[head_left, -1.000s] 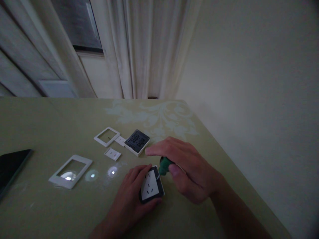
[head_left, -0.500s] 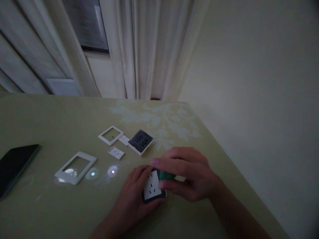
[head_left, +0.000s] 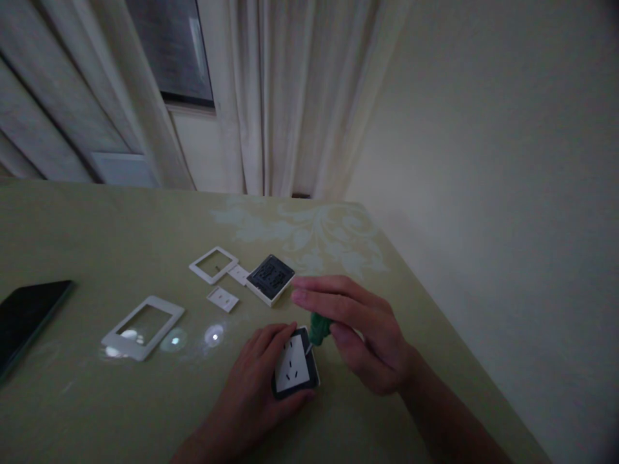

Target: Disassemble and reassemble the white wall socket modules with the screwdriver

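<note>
A wall socket with a white slotted face and dark surround rests near the table's front. Wrapped round its left and lower edges, my left hand grips it. My right hand holds a green-handled screwdriver between thumb and fingers, its fingertips extended past the handle. The screwdriver leans, and its thin metal shaft reaches the right side of the socket's face. Whether the tip sits in a screw or a slot is too small to tell.
Beyond the hands lies another dark-backed socket module. Left of it are a small white frame, small white plates and a larger white frame. A dark tablet-like device lies far left. The table's right edge runs beside a wall.
My right hand has lifted slightly and its fingers have loosened around the handle. More of the screwdriver shows, now more upright. The socket stays in my left hand.
</note>
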### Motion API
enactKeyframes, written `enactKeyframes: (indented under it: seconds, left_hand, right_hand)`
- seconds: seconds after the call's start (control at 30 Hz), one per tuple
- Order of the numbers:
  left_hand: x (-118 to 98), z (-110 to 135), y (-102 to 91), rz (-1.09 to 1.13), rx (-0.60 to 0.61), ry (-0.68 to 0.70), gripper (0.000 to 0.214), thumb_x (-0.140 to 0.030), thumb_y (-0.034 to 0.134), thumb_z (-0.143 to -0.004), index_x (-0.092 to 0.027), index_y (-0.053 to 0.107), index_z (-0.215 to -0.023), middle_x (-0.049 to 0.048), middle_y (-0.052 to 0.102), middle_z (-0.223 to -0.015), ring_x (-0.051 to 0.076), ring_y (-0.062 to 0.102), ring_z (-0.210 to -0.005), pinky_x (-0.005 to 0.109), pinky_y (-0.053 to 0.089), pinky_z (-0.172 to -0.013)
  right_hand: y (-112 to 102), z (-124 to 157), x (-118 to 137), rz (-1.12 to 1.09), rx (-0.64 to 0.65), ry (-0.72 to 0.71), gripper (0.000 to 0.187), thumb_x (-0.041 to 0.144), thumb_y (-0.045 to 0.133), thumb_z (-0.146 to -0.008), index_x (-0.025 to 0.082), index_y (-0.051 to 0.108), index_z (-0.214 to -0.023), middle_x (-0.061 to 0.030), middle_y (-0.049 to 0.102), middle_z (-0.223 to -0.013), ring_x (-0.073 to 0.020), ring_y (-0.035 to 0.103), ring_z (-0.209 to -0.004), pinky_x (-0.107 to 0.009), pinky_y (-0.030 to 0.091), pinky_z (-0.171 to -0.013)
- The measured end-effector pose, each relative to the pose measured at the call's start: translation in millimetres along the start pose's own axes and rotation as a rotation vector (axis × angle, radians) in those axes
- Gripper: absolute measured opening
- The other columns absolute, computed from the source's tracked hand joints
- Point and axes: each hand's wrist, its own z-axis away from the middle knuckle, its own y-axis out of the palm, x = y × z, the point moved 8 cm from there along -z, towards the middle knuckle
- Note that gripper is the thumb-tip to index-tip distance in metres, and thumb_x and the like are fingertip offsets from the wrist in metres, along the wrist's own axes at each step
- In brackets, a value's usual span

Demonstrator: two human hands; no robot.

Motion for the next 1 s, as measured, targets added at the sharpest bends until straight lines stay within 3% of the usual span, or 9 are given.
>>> enactKeyframes:
  seconds: [0.13,0.27,0.4,0.53,0.57,0.7,0.83,0.9,1.0]
  left_hand:
    - [0,-1,0.6,0.017,-0.002,0.014,0.081,-0.044,0.088,-0.083,-0.032,0.053,-0.154,0.0128,0.065,-0.146,0.04,0.065,-0.13,0.059,0.058,-0.108]
    - [1,-1,1.3,0.013,0.003,0.012,0.078,-0.044,0.087,-0.085,-0.032,0.053,-0.154,0.0133,0.064,-0.147,0.04,0.064,-0.131,0.06,0.057,-0.109]
    - [0,-1,0.4,0.024,-0.006,0.01,0.078,-0.044,0.087,-0.083,-0.033,0.054,-0.153,0.0116,0.067,-0.144,0.038,0.067,-0.127,0.056,0.06,-0.106]
    - [-2,-2,-0.8,0.01,-0.002,0.012,0.077,-0.043,0.087,-0.084,-0.031,0.054,-0.153,0.0124,0.066,-0.146,0.039,0.066,-0.129,0.056,0.059,-0.107]
    - [-2,-2,-0.9,0.007,0.004,0.014,0.078,-0.044,0.087,-0.084,-0.031,0.054,-0.153,0.0127,0.066,-0.146,0.039,0.065,-0.129,0.057,0.059,-0.108]
    - [-3,-1,-1.6,0.002,0.013,0.013,0.08,-0.044,0.088,-0.084,-0.032,0.052,-0.154,0.0127,0.065,-0.146,0.039,0.065,-0.13,0.057,0.059,-0.109]
    - [-2,-1,-1.1,-0.011,0.0,0.022,0.082,-0.042,0.088,-0.084,-0.033,0.049,-0.155,0.0123,0.065,-0.144,0.038,0.066,-0.128,0.056,0.06,-0.108]
    - [-1,-1,0.9,-0.015,0.007,0.026,0.082,-0.041,0.088,-0.084,-0.033,0.049,-0.155,0.0121,0.065,-0.144,0.037,0.066,-0.127,0.056,0.06,-0.107]
    - [1,-1,2.5,-0.018,0.001,0.04,0.083,-0.042,0.089,-0.083,-0.033,0.049,-0.155,0.0118,0.065,-0.145,0.038,0.065,-0.129,0.055,0.06,-0.106]
  right_hand:
    - [-10,1,10,0.201,-0.095,-0.115,0.033,0.037,0.072,-0.1,0.017,0.074,-0.126,-0.0061,0.076,-0.091,-0.0209,0.073,-0.081,-0.036,0.062,-0.076]
    - [-3,-1,14,0.174,0.041,-0.154,0.035,0.027,0.049,-0.107,0.012,0.069,-0.132,-0.015,0.079,-0.116,-0.0255,0.076,-0.105,-0.04,0.063,-0.086]
    - [-9,-4,25,0.431,0.018,-0.211,0.024,0.034,0.069,-0.099,0.015,0.073,-0.114,-0.0027,0.073,-0.073,-0.0201,0.066,-0.065,-0.036,0.057,-0.066]
    - [-4,-6,23,0.254,0.182,-0.111,0.042,0.023,0.038,-0.108,0.008,0.064,-0.137,-0.0181,0.076,-0.127,-0.0263,0.073,-0.115,-0.041,0.06,-0.092]
    - [-3,-6,22,0.221,0.187,-0.091,0.042,0.022,0.037,-0.109,0.01,0.063,-0.14,-0.0166,0.076,-0.127,-0.0243,0.073,-0.115,-0.038,0.06,-0.091]
    - [-11,-4,24,0.43,0.04,-0.132,0.028,0.034,0.067,-0.104,0.016,0.07,-0.125,-0.0031,0.075,-0.079,-0.0193,0.069,-0.069,-0.033,0.056,-0.068]
    - [-2,-4,14,0.262,0.165,-0.026,0.045,0.028,0.038,-0.112,0.01,0.054,-0.15,-0.0165,0.076,-0.125,-0.0241,0.074,-0.111,-0.038,0.059,-0.092]
    - [-3,-3,14,0.268,0.153,-0.023,0.043,0.029,0.041,-0.112,0.013,0.055,-0.149,-0.0111,0.079,-0.111,-0.0201,0.075,-0.097,-0.033,0.059,-0.083]
    - [-9,-1,20,0.455,0.053,-0.112,0.034,0.04,0.064,-0.106,0.016,0.068,-0.13,-0.0005,0.073,-0.075,-0.0164,0.067,-0.065,-0.03,0.054,-0.067]
